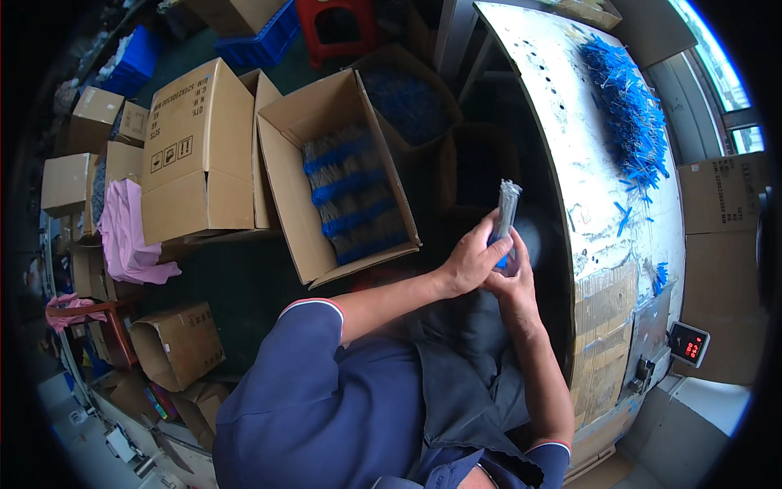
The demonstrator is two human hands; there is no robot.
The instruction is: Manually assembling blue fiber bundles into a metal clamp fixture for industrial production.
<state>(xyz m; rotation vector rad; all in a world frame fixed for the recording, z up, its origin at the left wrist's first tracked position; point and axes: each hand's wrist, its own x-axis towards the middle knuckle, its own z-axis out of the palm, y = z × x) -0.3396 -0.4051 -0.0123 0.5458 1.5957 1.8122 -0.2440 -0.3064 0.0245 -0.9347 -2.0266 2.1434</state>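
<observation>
In front of my lap I hold a bundle of thin silvery rods [507, 208] upright, with blue showing at its lower end. My left hand [471, 257] wraps round it from the left. Against its lower part, my right hand [516, 281] closes from the right. What the rods are exactly cannot be made out. To the left stands an open cardboard box [283, 163], in which similar bundles with blue ends [349, 181] lie in rows. On the worktable [547, 106] to my right rests a large heap of loose blue pieces with thin shafts [626, 106].
A larger cardboard carton [186, 155] stands left of the open box. Pink cloth [126, 236] hangs beside it. At the far side are a red stool [338, 33] and a blue crate [259, 41]. A small red-digit display [688, 343] sits at the table's right edge.
</observation>
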